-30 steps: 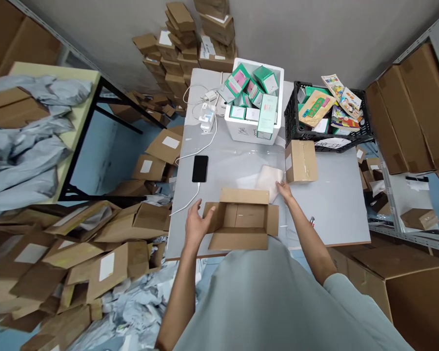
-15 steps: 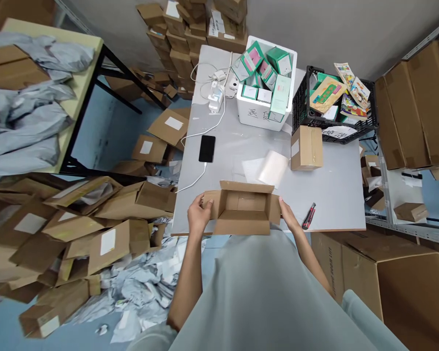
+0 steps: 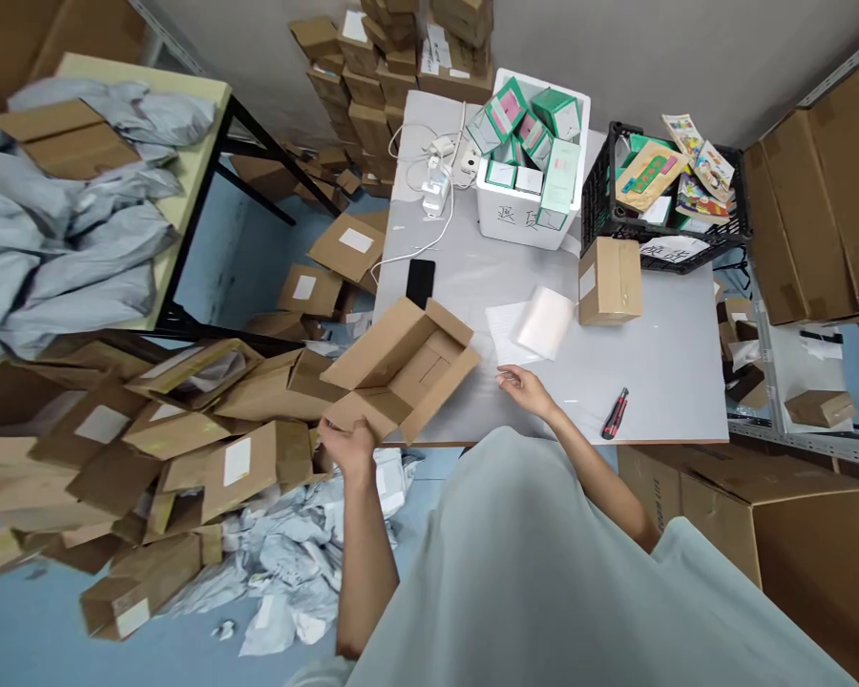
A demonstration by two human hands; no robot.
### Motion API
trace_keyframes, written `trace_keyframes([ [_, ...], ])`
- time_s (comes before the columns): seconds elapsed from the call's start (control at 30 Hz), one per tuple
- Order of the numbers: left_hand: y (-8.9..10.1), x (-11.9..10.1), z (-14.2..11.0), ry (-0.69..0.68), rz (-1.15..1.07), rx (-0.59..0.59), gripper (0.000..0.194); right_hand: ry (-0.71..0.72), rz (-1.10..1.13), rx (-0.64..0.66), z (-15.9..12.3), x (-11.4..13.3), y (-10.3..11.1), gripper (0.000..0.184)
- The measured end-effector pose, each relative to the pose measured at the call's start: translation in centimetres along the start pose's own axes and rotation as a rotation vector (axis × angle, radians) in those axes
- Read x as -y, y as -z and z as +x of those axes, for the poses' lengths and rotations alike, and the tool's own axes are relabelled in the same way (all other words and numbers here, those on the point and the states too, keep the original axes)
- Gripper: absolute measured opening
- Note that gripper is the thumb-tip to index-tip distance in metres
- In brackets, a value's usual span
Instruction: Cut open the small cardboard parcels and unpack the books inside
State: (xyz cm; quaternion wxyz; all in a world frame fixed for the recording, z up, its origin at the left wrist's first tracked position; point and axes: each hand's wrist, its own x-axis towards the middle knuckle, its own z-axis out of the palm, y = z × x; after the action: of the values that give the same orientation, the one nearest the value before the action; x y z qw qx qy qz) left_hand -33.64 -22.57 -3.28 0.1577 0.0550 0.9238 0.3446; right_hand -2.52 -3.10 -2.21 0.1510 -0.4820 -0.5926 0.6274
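In the head view, while the left hand (image 3: 347, 444) is gripping a flap of the open carton (image 3: 408, 372), that hollow, smooth cardboard box is slanting over the table's (image 3: 673, 382) near-left corner, its flaps splaying. The right hand (image 3: 526, 389) is hanging empty near the table's front middle, fingers loosely parted. A soft, pale packet (image 3: 544, 322) is overlapping thin white paper (image 3: 505, 329) at the table's middle. A slim red-and-black cutter (image 3: 615, 413) is lying toward its front-right edge. Smooth grey tabletop is stretching between right hand and cutter, leaving sideways room; at the table's far side, a rigid white tub (image 3: 491, 215) is standing.
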Motion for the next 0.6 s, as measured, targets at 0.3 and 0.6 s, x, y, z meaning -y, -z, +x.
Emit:
trace_keyframes([
  [0.3,-5.8,-12.9,-10.2,-0.775,-0.14,0.282,0.049,-0.372,-0.059,-0.479,5.0,-4.6,8.8,0.049],
  [0.6,-25.0,-17.0,-10.2,-0.384,-0.004,0.948,0.071,-0.405,0.198,-0.554,10.4,-8.4,10.6,0.052],
])
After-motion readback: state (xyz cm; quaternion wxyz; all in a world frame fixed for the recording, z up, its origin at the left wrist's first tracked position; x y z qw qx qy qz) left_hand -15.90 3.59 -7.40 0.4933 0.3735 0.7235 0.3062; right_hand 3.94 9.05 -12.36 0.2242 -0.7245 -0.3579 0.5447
